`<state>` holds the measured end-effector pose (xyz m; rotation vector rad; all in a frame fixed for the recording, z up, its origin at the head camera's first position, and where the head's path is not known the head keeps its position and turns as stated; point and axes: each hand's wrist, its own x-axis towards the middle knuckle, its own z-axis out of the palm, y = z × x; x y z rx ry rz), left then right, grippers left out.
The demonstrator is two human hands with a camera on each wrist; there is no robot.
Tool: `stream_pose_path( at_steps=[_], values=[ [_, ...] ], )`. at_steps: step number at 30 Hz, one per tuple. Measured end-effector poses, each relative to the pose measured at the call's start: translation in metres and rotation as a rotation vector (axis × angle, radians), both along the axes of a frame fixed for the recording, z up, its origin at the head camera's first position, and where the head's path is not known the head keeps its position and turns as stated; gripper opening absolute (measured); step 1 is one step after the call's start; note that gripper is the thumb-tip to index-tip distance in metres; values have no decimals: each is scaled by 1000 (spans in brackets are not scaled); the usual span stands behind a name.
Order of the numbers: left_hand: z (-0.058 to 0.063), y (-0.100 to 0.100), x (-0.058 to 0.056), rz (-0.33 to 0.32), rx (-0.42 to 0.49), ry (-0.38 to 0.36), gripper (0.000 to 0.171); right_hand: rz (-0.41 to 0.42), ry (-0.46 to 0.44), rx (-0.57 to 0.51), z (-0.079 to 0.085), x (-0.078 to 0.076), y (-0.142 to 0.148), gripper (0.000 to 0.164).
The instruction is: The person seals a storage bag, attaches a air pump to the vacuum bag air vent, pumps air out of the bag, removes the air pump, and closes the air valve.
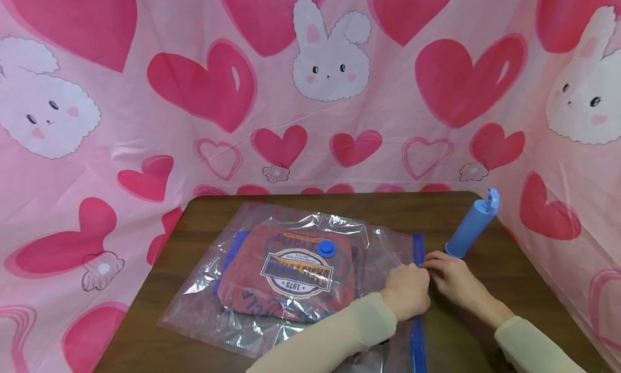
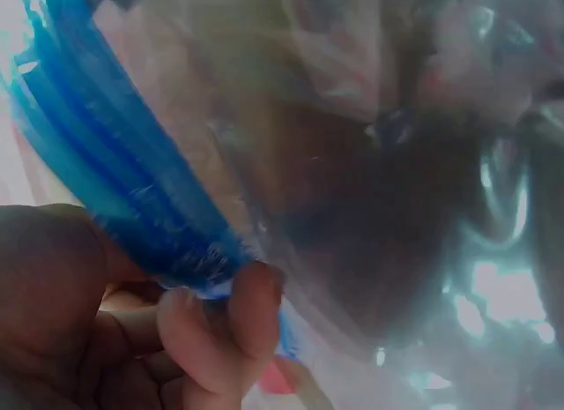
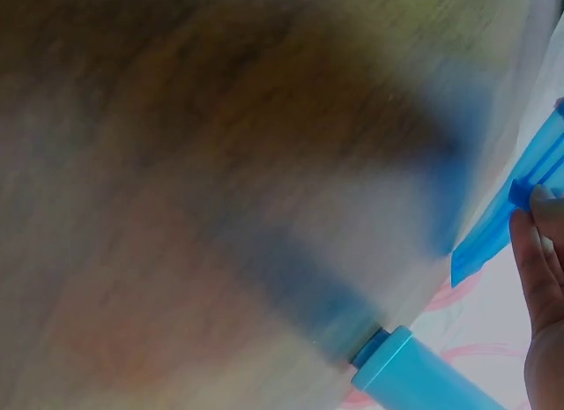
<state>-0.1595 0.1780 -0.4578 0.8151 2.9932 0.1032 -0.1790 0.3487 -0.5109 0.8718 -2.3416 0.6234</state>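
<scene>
A clear plastic storage bag lies flat, its blue zip strip running along the right edge. Inside it is folded red clothing with a printed badge, and some blue fabric shows at its left side. A round blue valve sits on the bag's top face. My left hand pinches the zip strip between thumb and finger, as the left wrist view shows. Right beside it, my right hand pinches a small blue slider on the strip.
A blue hand pump stands at the table's right side, just beyond my right hand. The brown wooden table is bordered by pink cloth printed with hearts and rabbits at the back and sides.
</scene>
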Motion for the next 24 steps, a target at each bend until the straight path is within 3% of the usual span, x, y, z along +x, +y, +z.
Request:
stream_pose_path(
  at_steps=[12,17,24],
  values=[
    [-3,-1,-3,-59,27,67,12,40,19,99,11,-3,0,38],
    [-1,-8,-7,-107,38,155,13,93,-19,62,15,-9,3,39],
    [1,-13,-7,-126,59,151,10,133,-63,21,13,-12,6,39]
  ],
)
